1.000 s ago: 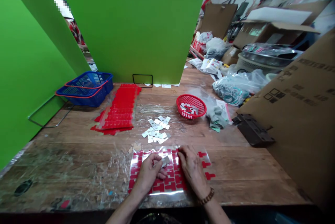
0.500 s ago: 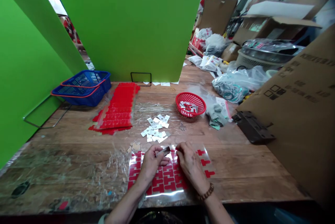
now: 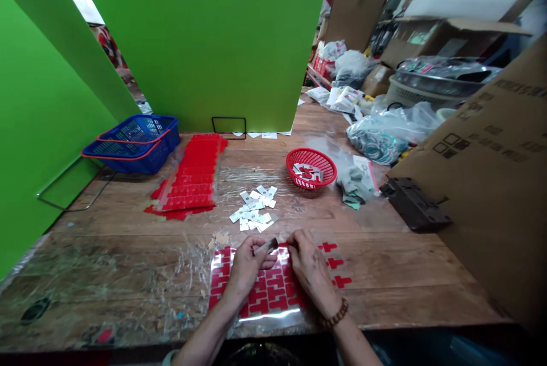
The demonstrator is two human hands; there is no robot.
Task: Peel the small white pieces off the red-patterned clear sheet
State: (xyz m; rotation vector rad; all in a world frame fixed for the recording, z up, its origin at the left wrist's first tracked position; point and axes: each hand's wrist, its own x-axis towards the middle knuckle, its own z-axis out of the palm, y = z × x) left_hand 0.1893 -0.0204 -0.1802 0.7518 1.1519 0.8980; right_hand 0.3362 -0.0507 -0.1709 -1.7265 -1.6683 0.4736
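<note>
While the left hand (image 3: 245, 266) pinches a small metal plate (image 3: 268, 245) (light, stiff, best held by its edges), right-hand fingers (image 3: 294, 239) press together on the sticker sheet (image 3: 273, 292) near the surface's front edge.

Both hands rest on the sticker sheet (image 3: 273, 292); metal plates (image 3: 254, 212) lie behind it, round basket (image 3: 311, 167) farther right.

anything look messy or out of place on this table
Mostly orderly. The small silver plates lie in a loose scattered heap mid-table rather than in the red basket, and the stack of red sheets is fanned and askew. Crumpled clear film covers the near edge of the table.
</note>
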